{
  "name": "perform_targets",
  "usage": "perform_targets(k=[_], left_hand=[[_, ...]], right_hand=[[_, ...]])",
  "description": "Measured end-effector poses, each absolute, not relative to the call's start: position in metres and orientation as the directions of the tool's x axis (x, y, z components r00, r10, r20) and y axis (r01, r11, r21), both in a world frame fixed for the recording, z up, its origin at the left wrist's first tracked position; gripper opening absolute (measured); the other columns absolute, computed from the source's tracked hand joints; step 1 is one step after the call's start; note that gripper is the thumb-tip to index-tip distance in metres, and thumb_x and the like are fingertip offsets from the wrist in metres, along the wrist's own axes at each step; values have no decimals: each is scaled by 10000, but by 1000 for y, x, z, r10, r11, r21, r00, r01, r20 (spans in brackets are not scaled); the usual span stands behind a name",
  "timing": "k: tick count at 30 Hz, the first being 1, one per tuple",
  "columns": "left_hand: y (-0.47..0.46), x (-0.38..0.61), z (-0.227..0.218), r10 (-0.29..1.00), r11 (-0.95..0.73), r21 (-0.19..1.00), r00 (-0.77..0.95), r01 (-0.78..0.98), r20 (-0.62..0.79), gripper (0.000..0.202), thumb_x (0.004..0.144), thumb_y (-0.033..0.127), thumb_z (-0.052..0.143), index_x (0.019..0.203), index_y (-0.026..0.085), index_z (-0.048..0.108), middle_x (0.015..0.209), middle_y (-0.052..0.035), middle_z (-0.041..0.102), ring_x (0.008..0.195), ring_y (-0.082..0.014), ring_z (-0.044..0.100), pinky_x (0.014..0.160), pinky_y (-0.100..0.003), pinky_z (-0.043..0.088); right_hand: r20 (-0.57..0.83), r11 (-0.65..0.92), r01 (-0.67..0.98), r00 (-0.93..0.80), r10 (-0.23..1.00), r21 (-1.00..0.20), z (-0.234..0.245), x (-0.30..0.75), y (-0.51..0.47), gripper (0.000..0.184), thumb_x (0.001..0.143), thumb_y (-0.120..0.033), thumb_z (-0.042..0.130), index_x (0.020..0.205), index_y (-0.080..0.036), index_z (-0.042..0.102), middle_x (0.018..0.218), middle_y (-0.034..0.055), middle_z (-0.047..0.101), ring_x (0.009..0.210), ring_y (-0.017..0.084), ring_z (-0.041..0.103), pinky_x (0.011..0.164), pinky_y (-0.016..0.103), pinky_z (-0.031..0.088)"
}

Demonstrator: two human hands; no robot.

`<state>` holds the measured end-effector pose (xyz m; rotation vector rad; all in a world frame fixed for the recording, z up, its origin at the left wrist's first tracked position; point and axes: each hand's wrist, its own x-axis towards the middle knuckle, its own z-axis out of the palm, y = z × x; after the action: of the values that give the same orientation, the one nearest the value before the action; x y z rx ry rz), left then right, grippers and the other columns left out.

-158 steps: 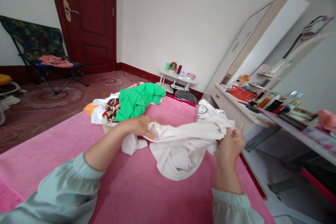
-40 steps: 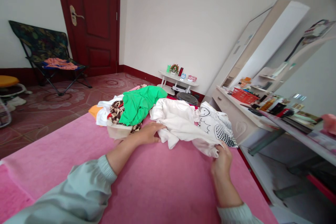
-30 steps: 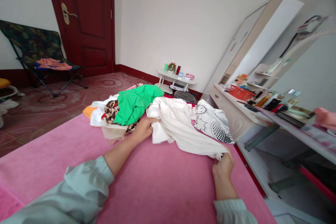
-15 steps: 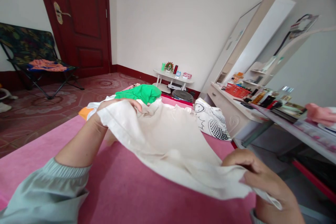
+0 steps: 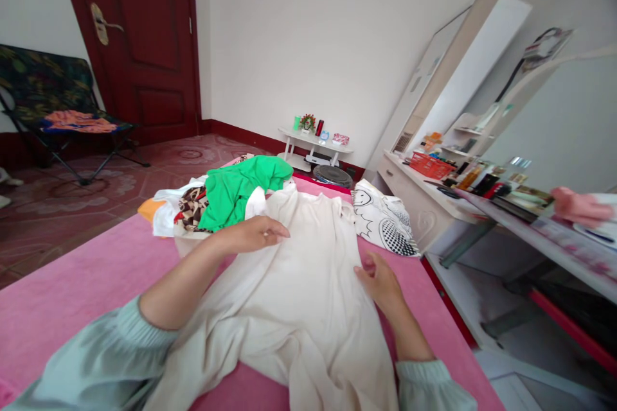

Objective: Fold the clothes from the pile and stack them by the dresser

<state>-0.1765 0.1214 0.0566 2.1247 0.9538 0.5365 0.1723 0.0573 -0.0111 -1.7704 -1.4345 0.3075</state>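
A cream shirt [image 5: 299, 295] lies spread flat on the pink bed [image 5: 87, 282], filling the lower middle of the frame. The left hand [image 5: 253, 234] rests palm down on the shirt's upper left part, fingers loosely spread, gripping nothing. The right hand [image 5: 378, 276] lies open at the shirt's right edge, fingers apart and touching the cloth without pinching it. Just above the left hand sits a heap of clothes topped by a green garment [image 5: 238, 186]. A white printed garment [image 5: 380, 221] lies to the upper right of the shirt, near the dresser [image 5: 414, 196].
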Motion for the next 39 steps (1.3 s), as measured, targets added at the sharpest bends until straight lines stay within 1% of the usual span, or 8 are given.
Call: perform_targets(k=[5, 10, 16, 22, 28, 31, 35, 39], left_hand=[[142, -162, 7, 849, -528, 495, 446, 690, 284, 458, 771, 84, 419, 1181, 125, 619, 1235, -113, 599, 1191, -233, 517, 1065, -348, 342], [149, -166, -13, 910, -402, 361, 323, 842, 261, 483, 793, 113, 475, 1271, 136, 539, 1300, -139, 506, 1197, -225, 499, 1042, -308, 358], [138, -152, -18, 928, -318, 287, 234, 904, 292, 374, 848, 243, 466, 1185, 169, 609, 1171, -169, 533, 1103, -308, 499, 969, -451, 366], [134, -144, -22, 926, -268, 197, 195, 943, 322, 406, 874, 295, 435, 1254, 221, 561, 1127, -151, 548, 1112, -308, 448, 941, -452, 331], [138, -146, -25, 929, -262, 193, 193, 945, 316, 418, 873, 310, 433, 1266, 230, 551, 1050, -147, 575, 1054, -307, 474, 912, -445, 339], [139, -146, -26, 934, -252, 196, 185, 948, 306, 425, 869, 319, 445, 1275, 241, 542, 1042, -136, 579, 1046, -301, 482, 910, -437, 342], [140, -145, -28, 938, -239, 194, 174, 952, 300, 421, 865, 320, 451, 1270, 251, 544, 1039, -130, 579, 1038, -297, 486, 907, -435, 343], [139, -145, -27, 935, -238, 186, 174, 953, 308, 423, 866, 321, 441, 1268, 241, 544, 1039, -141, 577, 1034, -309, 482, 894, -443, 344]], right_hand=[[415, 120, 793, 178, 892, -597, -17, 162, 56, 407, 773, -259, 508, 1146, -163, 639, 1117, 94, 635, 1027, 230, 577, 915, 377, 438], [670, 123, 774, 443, 596, -621, 8, 182, 48, 312, 761, -242, 490, 970, -158, 705, 944, 82, 656, 804, 199, 591, 753, 325, 465], [194, -270, 835, 401, 895, -480, -5, 223, 54, 157, 590, -212, 583, 647, -258, 723, 728, 31, 704, 645, 222, 617, 587, 322, 429], [341, -78, 844, 297, 892, -531, 8, 213, 127, 315, 664, -263, 555, 928, -168, 697, 895, 70, 700, 766, 211, 639, 720, 321, 467], [345, -152, 850, 360, 867, -505, 8, 199, 208, 654, 734, -394, 548, 1304, -83, 475, 881, 112, 669, 775, 243, 626, 696, 354, 463], [352, -101, 885, 283, 892, -455, 4, 184, 223, 577, 679, -296, 606, 1240, -169, 562, 863, 69, 674, 779, 229, 623, 705, 323, 452], [380, 20, 931, 129, 916, -365, 17, 173, 224, 278, 627, -157, 582, 851, -228, 732, 818, 30, 666, 797, 204, 611, 755, 283, 435], [490, -68, 947, 222, 843, -313, 43, 210, 211, 366, 741, -188, 462, 1015, -171, 704, 999, 110, 611, 928, 252, 579, 843, 359, 408]])
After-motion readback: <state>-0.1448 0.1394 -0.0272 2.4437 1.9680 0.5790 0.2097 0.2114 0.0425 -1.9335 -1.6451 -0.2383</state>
